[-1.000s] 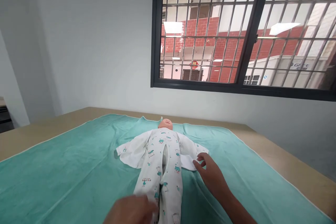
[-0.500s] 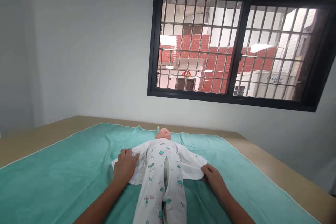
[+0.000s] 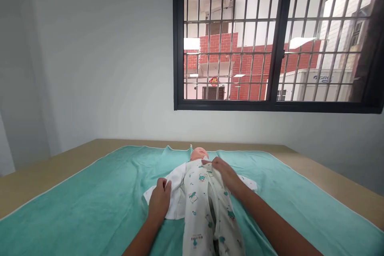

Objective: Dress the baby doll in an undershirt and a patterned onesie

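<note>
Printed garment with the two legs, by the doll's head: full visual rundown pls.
The printed garment is white, soft-looking cloth scattered with small teal cartoon figures. Its legs run toward the camera, their ends outside the picture; a long opening splits the middle. It lies slightly rumpled, upper end just below the doll's head, above a green blanket. The right hand touches its upper right part; whether that grip is closed is unclear.
</note>
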`<state>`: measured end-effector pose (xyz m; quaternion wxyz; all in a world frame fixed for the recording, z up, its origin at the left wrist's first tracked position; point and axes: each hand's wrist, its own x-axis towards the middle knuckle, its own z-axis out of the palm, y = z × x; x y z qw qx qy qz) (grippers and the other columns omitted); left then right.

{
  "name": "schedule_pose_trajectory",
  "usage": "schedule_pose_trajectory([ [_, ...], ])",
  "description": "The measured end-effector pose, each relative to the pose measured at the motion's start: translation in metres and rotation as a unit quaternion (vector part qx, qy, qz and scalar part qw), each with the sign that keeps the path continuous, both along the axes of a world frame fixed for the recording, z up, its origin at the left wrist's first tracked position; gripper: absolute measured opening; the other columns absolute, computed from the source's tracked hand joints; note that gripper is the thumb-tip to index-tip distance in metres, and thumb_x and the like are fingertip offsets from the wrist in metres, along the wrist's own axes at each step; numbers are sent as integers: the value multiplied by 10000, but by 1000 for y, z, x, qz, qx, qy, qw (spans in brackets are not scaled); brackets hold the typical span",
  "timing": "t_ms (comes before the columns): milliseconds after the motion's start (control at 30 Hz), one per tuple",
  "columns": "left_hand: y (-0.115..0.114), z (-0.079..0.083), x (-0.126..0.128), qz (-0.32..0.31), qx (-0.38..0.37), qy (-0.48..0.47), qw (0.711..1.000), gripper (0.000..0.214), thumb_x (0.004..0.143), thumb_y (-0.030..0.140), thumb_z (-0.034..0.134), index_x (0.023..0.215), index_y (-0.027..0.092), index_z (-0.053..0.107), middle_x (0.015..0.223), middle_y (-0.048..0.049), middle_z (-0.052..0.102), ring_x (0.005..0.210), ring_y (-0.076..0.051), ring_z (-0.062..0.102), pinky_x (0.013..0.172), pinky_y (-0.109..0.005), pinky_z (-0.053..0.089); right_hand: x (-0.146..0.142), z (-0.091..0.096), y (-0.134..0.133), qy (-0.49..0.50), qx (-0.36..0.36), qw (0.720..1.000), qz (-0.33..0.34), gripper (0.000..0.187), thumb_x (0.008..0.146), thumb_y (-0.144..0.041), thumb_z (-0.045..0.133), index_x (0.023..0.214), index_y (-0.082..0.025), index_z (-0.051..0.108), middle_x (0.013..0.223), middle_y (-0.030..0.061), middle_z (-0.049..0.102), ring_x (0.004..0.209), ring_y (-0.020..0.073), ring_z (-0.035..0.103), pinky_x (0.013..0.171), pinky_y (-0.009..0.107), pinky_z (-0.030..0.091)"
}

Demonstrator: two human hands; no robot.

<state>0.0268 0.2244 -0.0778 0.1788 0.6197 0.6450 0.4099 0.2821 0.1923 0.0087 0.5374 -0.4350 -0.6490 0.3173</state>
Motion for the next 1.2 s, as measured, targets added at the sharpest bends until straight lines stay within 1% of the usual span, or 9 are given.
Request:
schedule_pose_trajectory([
  [100, -3, 5, 2, -67, -3, -125, 990, 336, 861, 458, 403, 906, 174, 578, 933, -71, 674, 882, -232, 620, 780, -321, 450, -18, -15, -20, -206, 84, 974, 37, 262, 916, -304, 390, 1038, -203, 599, 1246, 77, 601, 1224, 240, 491, 1015, 455, 397],
  [200, -13, 15, 7, -171, -37, -258, 950, 420, 802, 477, 521, 1026, 139, 631, 1090, -99, 672, 997, -255, 614, 870, -335, 462, -24, -37, -32, -345, 197, 918, -11, 411, 904, -206, 387, 1304, -205, 482, 1363, 85, 507, 1311, 231, 393, 1108, 480, 303],
  [367, -27, 39, 29, -234, -28, -374, 897, 582, 745, 491, 620, 1209, 141, 586, 1199, -102, 637, 1018, -262, 622, 870, -347, 491, -21, -53, -31, -400, 249, 881, -43, 434, 894, -135, 363, 1311, -183, 472, 1380, 87, 487, 1316, 220, 383, 1111, 485, 318],
  [567, -9, 78, 71, -233, 60, -287, 927, 549, 743, 407, 615, 1220, 134, 598, 1249, -89, 610, 1187, -299, 516, 1014, -403, 393, -17, -55, -28, -364, 247, 897, -51, 482, 893, -127, 368, 1372, -178, 391, 1383, 85, 481, 1302, 212, 398, 1099, 462, 335],
  [667, -11, 98, 88, -287, 60, -185, 938, 436, 764, 366, 579, 1136, 156, 663, 1181, -70, 653, 1164, -277, 529, 1034, -371, 358, -15, -58, -29, -326, 248, 910, -60, 438, 883, -125, 395, 1313, -188, 452, 1318, 91, 533, 1245, 225, 448, 1071, 456, 354],
  [767, -20, 115, 89, -425, -62, -92, 898, 393, 764, 377, 589, 1081, 166, 686, 901, -53, 717, 817, -218, 637, 742, -296, 476, -16, -58, -31, -273, 242, 928, -74, 313, 867, -108, 421, 1133, -191, 561, 1127, 90, 614, 1108, 226, 518, 995, 435, 404],
  [867, -20, 126, 71, -501, -185, -108, 838, 391, 788, 429, 573, 1051, 153, 658, 666, -8, 636, 489, -102, 502, 460, -213, 324, -19, -55, -33, -246, 247, 935, -71, 240, 836, -82, 458, 998, -201, 589, 1022, 69, 606, 1026, 214, 520, 923, 397, 428],
  [1033, -4, 110, 36, -480, -234, -100, 839, 318, 759, 456, 611, 806, 143, 602, 547, 22, 533, 439, -74, 396, 413, -203, 193, -18, -53, -37, -260, 253, 925, -111, 130, 827, -113, 506, 874, -203, 589, 993, 63, 575, 960, 223, 502, 847, 401, 427],
  [1200, -19, 59, 18, -368, -134, -107, 914, 190, 775, 350, 548, 826, 167, 536, 621, 40, 492, 539, -98, 441, 500, -212, 314, 14, -70, -49, -234, 222, 936, -142, 227, 894, -242, 491, 1121, -226, 502, 1170, 93, 502, 1111, 242, 457, 947, 433, 403],
])
